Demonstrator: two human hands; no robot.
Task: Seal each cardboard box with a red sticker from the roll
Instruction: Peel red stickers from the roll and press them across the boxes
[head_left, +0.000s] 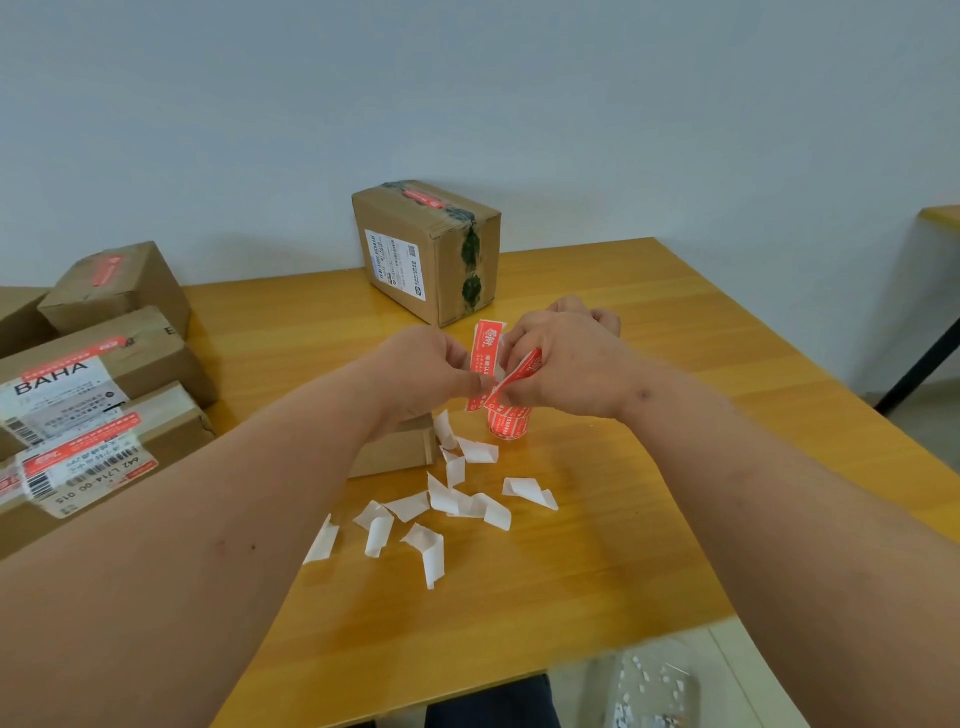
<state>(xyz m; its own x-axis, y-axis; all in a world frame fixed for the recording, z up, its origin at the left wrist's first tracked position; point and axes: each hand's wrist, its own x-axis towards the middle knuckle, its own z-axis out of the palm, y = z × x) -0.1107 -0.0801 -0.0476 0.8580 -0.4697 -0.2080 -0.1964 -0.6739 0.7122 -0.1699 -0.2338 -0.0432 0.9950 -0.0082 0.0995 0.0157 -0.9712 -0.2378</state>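
My left hand (426, 371) and my right hand (566, 358) meet above the middle of the table. Between them they pinch a red sticker (488, 353) that stands up from the red sticker roll (509, 422), which my right hand holds from above. A small cardboard box (395, 449) lies partly hidden under my left wrist. A taller box (426, 249) with a red sticker and dark tape on top stands at the back. Three boxes with red stickers (104, 395) are stacked at the left.
Several white backing strips (457, 499) lie curled on the wooden table (649, 467) in front of the roll. A clear bin with paper scraps (649, 691) stands on the floor at the lower right. Another table's edge (940, 215) shows at the far right.
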